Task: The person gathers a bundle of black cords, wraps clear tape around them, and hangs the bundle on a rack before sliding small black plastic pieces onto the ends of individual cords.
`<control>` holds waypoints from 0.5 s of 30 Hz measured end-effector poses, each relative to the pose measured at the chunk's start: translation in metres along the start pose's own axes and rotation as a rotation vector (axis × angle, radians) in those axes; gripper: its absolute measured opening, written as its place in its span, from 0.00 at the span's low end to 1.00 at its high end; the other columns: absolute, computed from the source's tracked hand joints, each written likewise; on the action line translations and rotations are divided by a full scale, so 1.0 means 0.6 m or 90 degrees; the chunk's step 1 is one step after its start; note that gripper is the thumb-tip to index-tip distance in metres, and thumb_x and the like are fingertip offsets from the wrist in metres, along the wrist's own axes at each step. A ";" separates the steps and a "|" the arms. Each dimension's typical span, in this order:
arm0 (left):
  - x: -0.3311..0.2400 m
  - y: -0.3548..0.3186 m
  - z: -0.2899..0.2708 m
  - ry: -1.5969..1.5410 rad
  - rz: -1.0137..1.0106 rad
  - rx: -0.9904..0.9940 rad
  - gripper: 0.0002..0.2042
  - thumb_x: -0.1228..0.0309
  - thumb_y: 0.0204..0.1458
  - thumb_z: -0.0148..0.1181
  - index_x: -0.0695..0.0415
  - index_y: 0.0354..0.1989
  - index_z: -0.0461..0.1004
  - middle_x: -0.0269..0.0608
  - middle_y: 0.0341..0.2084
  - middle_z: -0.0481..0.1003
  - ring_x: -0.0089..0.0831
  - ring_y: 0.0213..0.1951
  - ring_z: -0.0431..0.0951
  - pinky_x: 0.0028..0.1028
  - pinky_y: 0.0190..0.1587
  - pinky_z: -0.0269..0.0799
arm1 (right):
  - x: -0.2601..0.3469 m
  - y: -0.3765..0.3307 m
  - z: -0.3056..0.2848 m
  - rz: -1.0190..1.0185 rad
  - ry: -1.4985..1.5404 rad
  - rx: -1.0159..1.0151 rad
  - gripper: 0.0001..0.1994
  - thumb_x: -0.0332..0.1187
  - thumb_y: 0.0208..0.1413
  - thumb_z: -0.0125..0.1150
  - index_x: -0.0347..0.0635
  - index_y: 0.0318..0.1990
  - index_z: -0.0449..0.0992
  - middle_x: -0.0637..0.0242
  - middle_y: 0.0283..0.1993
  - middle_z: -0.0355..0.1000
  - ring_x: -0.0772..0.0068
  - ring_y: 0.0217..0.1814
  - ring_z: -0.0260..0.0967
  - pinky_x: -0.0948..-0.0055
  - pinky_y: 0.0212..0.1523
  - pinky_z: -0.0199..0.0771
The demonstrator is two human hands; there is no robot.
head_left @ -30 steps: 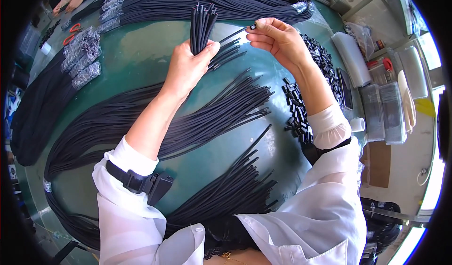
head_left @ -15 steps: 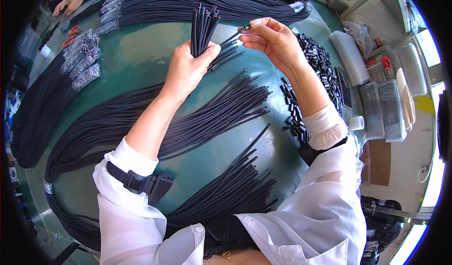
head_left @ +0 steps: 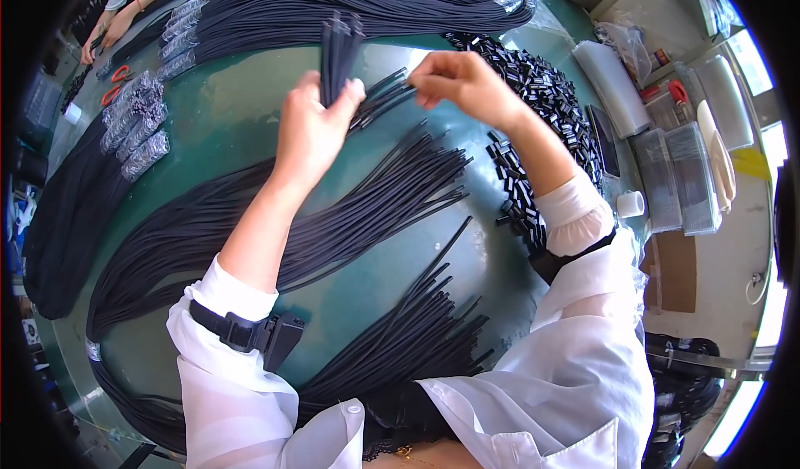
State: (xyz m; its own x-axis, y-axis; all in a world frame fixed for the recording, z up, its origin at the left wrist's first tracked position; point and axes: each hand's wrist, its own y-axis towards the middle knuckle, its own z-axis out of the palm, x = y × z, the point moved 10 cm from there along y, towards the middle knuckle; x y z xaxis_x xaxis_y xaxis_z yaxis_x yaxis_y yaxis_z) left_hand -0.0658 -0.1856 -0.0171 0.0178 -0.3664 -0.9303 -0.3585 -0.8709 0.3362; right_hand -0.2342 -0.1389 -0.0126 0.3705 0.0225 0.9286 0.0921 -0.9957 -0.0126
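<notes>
My left hand (head_left: 310, 127) is closed round an upright bundle of black cables (head_left: 340, 56), whose ends stick up above the fist and are blurred. To its right, my right hand (head_left: 467, 90) has its fingertips pinched together beside several slanting black cable ends (head_left: 385, 94). What is between those fingertips is hidden and smeared. Below both hands, a large fan of loose black cables (head_left: 375, 194) lies across the green table, its ends pointing right. A pile of short black tubular pieces (head_left: 550, 110) spreads behind and under my right forearm.
Another cable bunch (head_left: 408, 336) lies close to me. Cable coils wrapped in clear film (head_left: 137, 131) and orange-handled scissors (head_left: 115, 85) are at the left. A co-worker's hands (head_left: 104, 35) show at the far left. A dark phone-like slab (head_left: 604, 140), white roll (head_left: 631, 204) and clear boxes (head_left: 679, 177) stand right.
My right hand has come left and down from the cable end it pinched, toward the slanting cable ends. My left hand with the bundle has shifted slightly left. The whole view has shifted a little.
</notes>
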 end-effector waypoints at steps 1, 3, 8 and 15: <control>-0.022 -0.001 -0.019 0.056 0.096 -0.085 0.14 0.61 0.55 0.57 0.60 0.25 0.73 0.26 0.13 0.64 0.15 0.17 0.64 0.18 0.20 0.58 | -0.017 0.006 -0.035 0.008 -0.049 -0.020 0.08 0.32 0.52 0.59 0.37 0.36 0.75 0.66 0.30 0.74 0.78 0.31 0.71 0.77 0.35 0.73; -0.023 0.000 -0.012 -0.005 0.030 -0.060 0.14 0.61 0.55 0.57 0.60 0.25 0.73 0.26 0.13 0.64 0.15 0.17 0.64 0.18 0.20 0.58 | -0.048 0.023 -0.136 -0.024 -0.383 -0.174 0.08 0.34 0.48 0.61 0.40 0.34 0.77 0.63 0.32 0.75 0.73 0.32 0.73 0.73 0.38 0.73; 0.009 -0.012 0.018 -0.184 -0.105 0.021 0.12 0.65 0.54 0.58 0.60 0.25 0.72 0.26 0.14 0.64 0.14 0.17 0.62 0.18 0.20 0.57 | -0.070 0.064 -0.203 0.106 -0.649 -0.278 0.10 0.35 0.49 0.59 0.42 0.36 0.78 0.60 0.34 0.76 0.63 0.36 0.74 0.67 0.41 0.72; 0.024 -0.019 0.032 -0.204 -0.213 0.104 0.08 0.68 0.53 0.58 0.58 0.25 0.71 0.23 0.15 0.64 0.11 0.17 0.60 0.16 0.19 0.56 | -0.098 0.118 -0.195 0.090 -0.888 -0.230 0.09 0.33 0.49 0.53 0.45 0.36 0.77 0.57 0.35 0.75 0.55 0.39 0.73 0.62 0.43 0.72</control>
State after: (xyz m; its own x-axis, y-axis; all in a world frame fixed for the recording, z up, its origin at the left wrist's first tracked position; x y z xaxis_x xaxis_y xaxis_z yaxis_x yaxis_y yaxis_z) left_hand -0.0795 -0.1743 -0.0370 -0.1218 0.0660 -0.9904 -0.5238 -0.8518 0.0077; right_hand -0.3575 -0.2210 -0.0245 0.9581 -0.2180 -0.1859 -0.1765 -0.9602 0.2164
